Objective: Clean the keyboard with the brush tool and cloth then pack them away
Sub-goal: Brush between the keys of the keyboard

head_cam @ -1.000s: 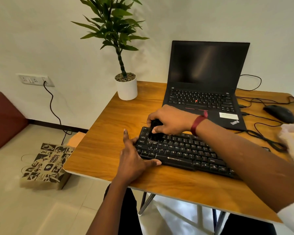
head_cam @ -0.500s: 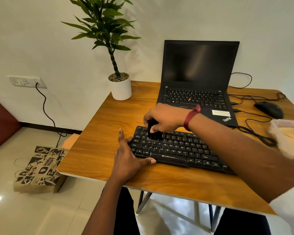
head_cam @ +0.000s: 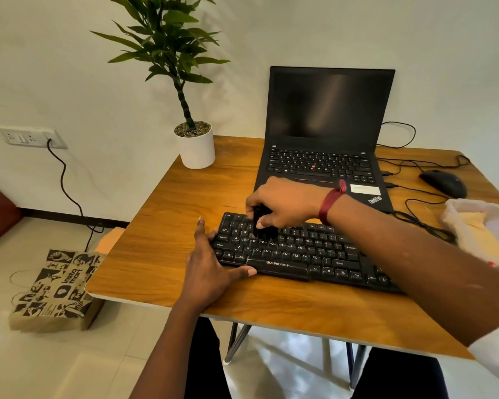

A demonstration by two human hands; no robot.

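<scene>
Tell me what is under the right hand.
The right hand grips a black brush tool, its tip down on the upper-left keys of the black keyboard. The fingers cover most of the tool, and the keys beneath the palm are hidden.

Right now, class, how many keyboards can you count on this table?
2: the black standalone keyboard at the table's near edge under both hands, and the laptop's built-in keyboard behind it. None seem hidden.
</scene>
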